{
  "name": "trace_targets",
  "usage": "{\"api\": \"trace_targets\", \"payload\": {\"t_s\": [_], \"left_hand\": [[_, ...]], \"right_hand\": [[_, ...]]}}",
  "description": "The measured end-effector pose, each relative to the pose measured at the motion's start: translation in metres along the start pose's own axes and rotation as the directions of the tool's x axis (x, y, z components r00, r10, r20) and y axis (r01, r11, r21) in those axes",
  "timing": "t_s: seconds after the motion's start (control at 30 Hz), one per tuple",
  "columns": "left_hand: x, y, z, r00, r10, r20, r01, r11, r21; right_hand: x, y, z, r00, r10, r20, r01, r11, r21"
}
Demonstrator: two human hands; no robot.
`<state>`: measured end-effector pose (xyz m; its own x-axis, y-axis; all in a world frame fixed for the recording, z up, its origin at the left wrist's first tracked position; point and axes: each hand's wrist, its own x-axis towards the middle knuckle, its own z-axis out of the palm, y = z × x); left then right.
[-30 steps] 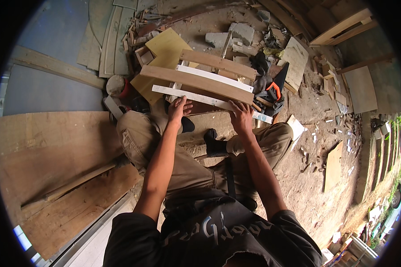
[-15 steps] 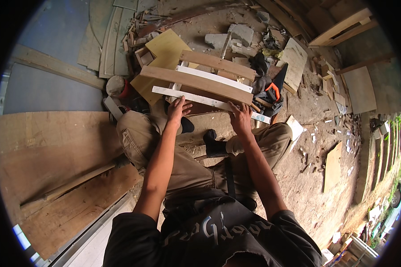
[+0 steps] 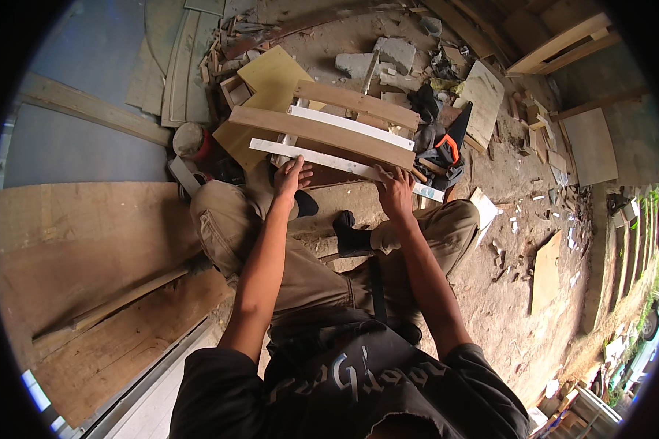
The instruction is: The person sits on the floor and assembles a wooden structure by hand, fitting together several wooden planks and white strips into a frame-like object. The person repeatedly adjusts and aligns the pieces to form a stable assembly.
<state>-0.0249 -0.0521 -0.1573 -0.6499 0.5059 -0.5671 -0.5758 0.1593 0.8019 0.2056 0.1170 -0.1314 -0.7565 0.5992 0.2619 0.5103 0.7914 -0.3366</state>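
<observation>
In front of me stands a slatted wooden piece made of brown boards [image 3: 322, 136] and white strips, set side by side over crosspieces. Along its near edge runs a white wooden strip [image 3: 329, 160] with a worn, speckled face. My left hand [image 3: 291, 179] holds the strip's lower edge left of its middle, fingers curled at its near side. Toward the right end, my right hand [image 3: 395, 192] grips the same strip, its fingertips over the top edge. A second white strip [image 3: 351, 127] lies between the brown boards, away from both hands.
A handsaw with an orange handle [image 3: 450, 148] lies on dark cloth to the right. Yellow board [image 3: 274, 73] sits behind at left, near a bucket [image 3: 190, 140]. Concrete blocks [image 3: 395, 55] and wood scraps lie farther back. My bent knees flank the work.
Almost nothing differs. The near white strip and both hands have shifted very slightly; both hands keep their places along it.
</observation>
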Motion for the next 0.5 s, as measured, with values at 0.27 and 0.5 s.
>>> {"api": "trace_targets", "payload": {"t_s": [0.27, 0.5], "left_hand": [[-0.002, -0.002, 0.0, 0.999, -0.005, -0.036, 0.003, 0.999, -0.048], [-0.001, -0.002, -0.001, 0.998, 0.055, -0.025, -0.057, 0.996, -0.072]], "right_hand": [[0.002, -0.016, -0.013, 0.999, 0.024, -0.045, -0.021, 0.997, 0.069], [0.003, -0.009, -0.01, 1.0, 0.0, -0.02, 0.001, 0.998, 0.061]]}}
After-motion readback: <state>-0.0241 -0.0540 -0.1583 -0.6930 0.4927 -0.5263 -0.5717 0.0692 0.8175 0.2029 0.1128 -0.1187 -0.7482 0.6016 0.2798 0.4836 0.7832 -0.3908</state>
